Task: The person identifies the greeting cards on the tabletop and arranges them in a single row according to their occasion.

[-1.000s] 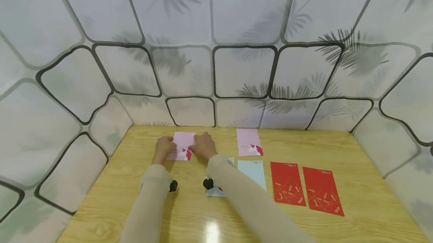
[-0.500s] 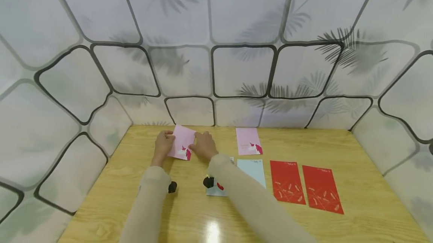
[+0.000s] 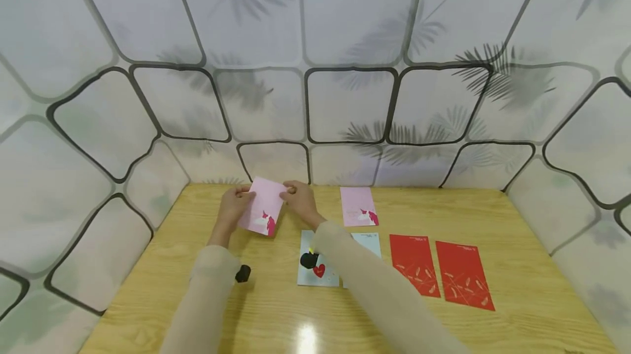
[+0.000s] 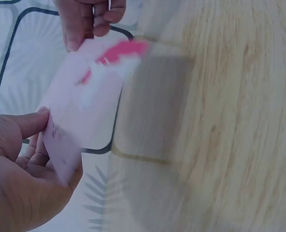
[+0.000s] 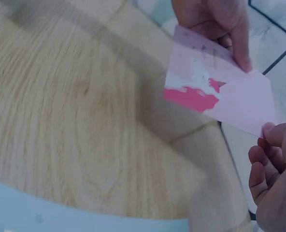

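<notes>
A pink card [image 3: 263, 207] with a white and magenta unicorn-like print is held up, tilted, above the table's back left part. My left hand [image 3: 233, 207] pinches its left edge between thumb and fingers. At the card's upper right corner, my right hand [image 3: 300, 199] pinches it the same way. In the left wrist view the card [image 4: 80, 92] bends near the left thumb, and its shadow falls on the wood. The right wrist view shows the right thumb and fingertips gripping one corner of the card [image 5: 244, 99].
A second pink card [image 3: 358, 206] lies at the back. Two light blue cards, one with a red heart [image 3: 319, 270], lie under the right forearm, which partly covers them. Two red cards [image 3: 465, 274] lie to the right. A patterned curtain [image 3: 355, 104] borders the wooden table [image 3: 276, 310].
The pink card has risen off the table and tilted between both hands. My right hand has moved up to its top right corner. The heart card shows more fully.
</notes>
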### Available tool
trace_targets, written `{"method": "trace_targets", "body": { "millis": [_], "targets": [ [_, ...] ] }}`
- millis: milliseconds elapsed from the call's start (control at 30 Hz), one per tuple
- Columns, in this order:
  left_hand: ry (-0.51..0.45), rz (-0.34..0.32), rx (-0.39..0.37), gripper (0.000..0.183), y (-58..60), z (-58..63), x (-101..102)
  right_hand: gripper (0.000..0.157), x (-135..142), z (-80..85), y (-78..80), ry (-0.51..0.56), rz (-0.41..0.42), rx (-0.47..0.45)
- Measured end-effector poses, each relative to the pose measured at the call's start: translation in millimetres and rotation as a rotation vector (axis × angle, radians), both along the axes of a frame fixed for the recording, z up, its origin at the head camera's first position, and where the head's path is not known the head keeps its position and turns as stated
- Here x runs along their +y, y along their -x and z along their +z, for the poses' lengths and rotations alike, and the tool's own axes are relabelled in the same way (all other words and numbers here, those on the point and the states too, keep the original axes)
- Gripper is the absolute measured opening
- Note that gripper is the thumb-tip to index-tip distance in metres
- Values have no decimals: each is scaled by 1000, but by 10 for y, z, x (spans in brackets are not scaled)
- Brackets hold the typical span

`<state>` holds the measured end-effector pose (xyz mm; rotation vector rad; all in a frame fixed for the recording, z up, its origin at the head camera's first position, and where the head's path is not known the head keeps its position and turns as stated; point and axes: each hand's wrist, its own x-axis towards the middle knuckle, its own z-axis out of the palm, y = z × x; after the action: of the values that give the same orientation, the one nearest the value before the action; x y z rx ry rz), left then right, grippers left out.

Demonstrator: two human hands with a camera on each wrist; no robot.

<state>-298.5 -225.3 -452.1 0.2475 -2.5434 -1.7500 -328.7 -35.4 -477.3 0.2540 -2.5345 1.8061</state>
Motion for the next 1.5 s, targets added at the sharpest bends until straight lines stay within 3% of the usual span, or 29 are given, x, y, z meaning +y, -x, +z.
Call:
{"method": "trace_targets", "body": {
  "millis": [167,500,700,1200,1500],
  "targets": [
    [29,-65,45,47,-73,118,-21,37,57,92,-23,212,-2,-5],
    [78,-115,107,47,-252,407,-11,22,209,424,-160,293,54,36],
    [47,-100,154,39,-347,574,7,21,282,554,-238,317,92,62],
    [7,-12,310,35,-488,855,88,22,359,817,-464,324,175,79],
    [-10,-32,325,37,-617,910,99,24,427,851,-539,280,226,87]
  ]
}}
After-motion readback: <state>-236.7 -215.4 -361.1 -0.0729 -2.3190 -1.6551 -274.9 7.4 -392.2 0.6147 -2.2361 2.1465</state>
